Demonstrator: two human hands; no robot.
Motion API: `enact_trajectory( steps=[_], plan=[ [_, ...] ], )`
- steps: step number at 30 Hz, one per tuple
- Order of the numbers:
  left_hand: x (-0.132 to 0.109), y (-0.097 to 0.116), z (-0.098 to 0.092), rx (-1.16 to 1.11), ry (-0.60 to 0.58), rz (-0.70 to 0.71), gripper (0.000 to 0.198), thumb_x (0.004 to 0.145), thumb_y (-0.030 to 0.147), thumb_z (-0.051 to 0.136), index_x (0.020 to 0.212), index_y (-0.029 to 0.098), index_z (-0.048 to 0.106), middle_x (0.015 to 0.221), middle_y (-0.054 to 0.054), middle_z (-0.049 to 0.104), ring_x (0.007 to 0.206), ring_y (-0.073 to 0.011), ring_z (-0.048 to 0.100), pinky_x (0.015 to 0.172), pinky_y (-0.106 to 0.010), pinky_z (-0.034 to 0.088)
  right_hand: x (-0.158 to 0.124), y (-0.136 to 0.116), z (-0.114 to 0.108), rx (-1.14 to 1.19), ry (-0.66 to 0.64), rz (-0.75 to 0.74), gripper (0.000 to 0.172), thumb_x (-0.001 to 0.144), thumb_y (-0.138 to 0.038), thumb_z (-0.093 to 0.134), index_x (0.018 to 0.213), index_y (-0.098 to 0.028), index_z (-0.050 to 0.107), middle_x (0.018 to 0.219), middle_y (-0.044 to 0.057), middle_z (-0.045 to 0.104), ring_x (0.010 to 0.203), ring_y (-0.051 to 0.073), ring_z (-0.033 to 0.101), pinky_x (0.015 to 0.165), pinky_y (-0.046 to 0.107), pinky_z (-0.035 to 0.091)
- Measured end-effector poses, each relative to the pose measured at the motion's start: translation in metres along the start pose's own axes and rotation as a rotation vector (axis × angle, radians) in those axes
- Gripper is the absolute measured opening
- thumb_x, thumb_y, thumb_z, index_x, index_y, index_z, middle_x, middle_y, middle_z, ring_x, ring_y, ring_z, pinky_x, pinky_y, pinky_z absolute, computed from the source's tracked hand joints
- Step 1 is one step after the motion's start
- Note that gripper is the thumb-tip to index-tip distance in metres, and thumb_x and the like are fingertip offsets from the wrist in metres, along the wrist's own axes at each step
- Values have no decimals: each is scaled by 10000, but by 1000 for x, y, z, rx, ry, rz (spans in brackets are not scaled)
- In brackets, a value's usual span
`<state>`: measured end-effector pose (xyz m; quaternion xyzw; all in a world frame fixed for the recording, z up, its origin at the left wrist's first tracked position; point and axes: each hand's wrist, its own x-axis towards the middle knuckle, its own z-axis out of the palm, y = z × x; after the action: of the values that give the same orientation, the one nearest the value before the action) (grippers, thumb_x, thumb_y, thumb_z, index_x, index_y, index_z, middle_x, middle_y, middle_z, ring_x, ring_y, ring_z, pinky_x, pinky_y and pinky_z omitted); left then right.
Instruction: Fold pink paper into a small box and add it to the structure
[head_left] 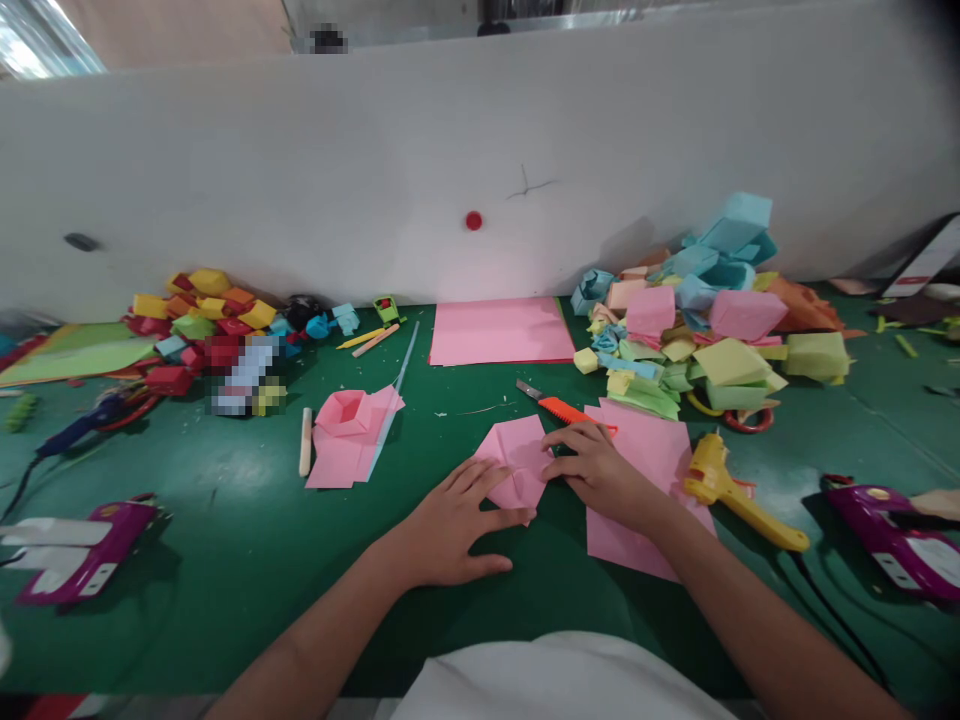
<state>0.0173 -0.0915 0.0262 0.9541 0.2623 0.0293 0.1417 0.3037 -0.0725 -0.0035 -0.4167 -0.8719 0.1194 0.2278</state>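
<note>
A folded piece of pink paper (523, 440) with several crease lines lies on the green table in front of me. My left hand (457, 525) rests flat over its lower left part, fingers spread and thumb apart. At its right edge, the bent fingers of my right hand (596, 468) grip the paper; the thumb is hidden. Under my right wrist lie flat pink sheets (626, 535). Just beyond that hand is an orange utility knife (566, 411), its blade pointing away to the left.
A folded pink box (350, 412) sits on pink sheets at the left, beside a short stick (305, 442). A yellow glue gun (739, 495) lies right. Paper piles (694, 330) and a pink stack (499, 330) line the white partition (337, 170). Purple devices (896, 530) stand at both sides.
</note>
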Motion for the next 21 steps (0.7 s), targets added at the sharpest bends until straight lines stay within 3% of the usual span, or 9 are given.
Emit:
enact_trajectory(
  steps=[21],
  plan=[
    [-1,-1,-1,-42,43,20,550,925,575,616,1431,367,551,1615,-81,352,1488,-388,302,1213,-590,243,-2,6,0,-12,47,46,426,833,-2,537,856,-332,804,1201,-7,725,1112,272,526,938,487,343]
  ],
)
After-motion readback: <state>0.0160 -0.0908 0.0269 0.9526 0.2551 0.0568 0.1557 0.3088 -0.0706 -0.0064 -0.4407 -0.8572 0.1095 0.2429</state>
